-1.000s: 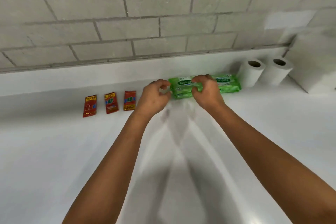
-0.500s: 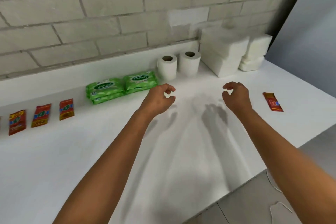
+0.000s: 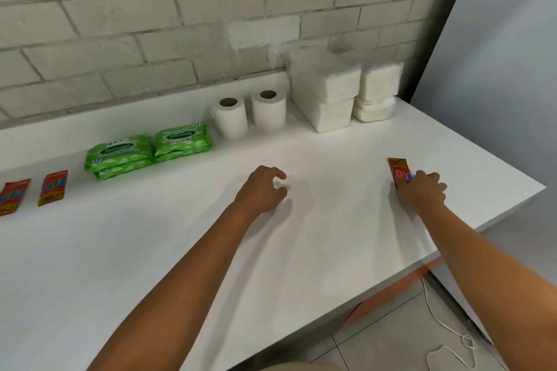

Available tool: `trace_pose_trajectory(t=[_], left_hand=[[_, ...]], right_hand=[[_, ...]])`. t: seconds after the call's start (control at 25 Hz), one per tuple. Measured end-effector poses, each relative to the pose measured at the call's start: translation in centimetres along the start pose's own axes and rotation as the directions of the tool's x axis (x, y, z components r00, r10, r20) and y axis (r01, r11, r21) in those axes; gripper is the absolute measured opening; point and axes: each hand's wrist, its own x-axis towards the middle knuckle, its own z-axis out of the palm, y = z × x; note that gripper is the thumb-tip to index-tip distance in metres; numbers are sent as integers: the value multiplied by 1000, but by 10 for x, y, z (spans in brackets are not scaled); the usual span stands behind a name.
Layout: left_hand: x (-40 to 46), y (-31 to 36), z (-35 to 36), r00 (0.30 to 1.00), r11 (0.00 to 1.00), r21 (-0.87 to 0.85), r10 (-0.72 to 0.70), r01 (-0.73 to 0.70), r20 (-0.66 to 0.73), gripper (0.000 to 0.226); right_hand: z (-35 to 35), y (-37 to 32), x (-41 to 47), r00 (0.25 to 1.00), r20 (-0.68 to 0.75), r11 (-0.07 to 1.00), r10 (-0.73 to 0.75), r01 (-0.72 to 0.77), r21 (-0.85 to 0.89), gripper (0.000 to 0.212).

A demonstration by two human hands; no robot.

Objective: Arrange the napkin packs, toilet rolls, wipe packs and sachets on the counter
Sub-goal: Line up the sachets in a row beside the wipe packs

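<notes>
Your right hand (image 3: pixel 423 191) is pressing fingertips onto the stray sachet (image 3: pixel 399 172) near the counter's (image 3: pixel 301 250) right edge; left hand (image 3: pixel 262 190) is hovering empty, loosely curled. Next: lifting, carrying toward the sachet row (image 3: pixel 33 193).

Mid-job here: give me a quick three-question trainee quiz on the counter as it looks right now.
1. True or false: the two toilet rolls stand upright between the wipe packs and the napkin packs.
2. Which hand touches the stray sachet? A) left hand B) right hand C) neither
3. Fill in: the left hand hovers over the counter holding ____.

Key: 1 true. 2 B, the right hand has its fingers on the sachet's near end. 3 nothing.
</notes>
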Motion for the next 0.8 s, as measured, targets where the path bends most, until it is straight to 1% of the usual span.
trace_pose_trajectory(t=[0.12,0.24,0.32,0.44,0.52,0.64,0.8], left_hand=[[3,-8,13,998,997,52,-61,61,-3,48],[2,-18,19,987,952,274,-155,136,49,71],[-1,-24,23,974,910,382,-209,161,89,82],[-3,-29,30,962,893,413,-248,179,119,87],[-2,-31,31,959,894,409,-254,183,125,87],[0,-31,27,954,900,394,-263,188,145,89],[1,-29,27,950,912,365,-263,188,167,88]], right_hand=[[6,0,13,999,-26,998,46,-45,42,54],[3,-8,24,996,-5,987,93,-92,132,45],[3,-13,28,993,26,981,116,-119,155,43],[0,-15,32,993,40,960,111,-117,256,41],[-2,-15,29,997,49,930,59,-73,360,39],[-7,-25,15,996,48,871,-69,37,490,36],[-11,-62,-13,976,48,782,-214,141,607,27]])
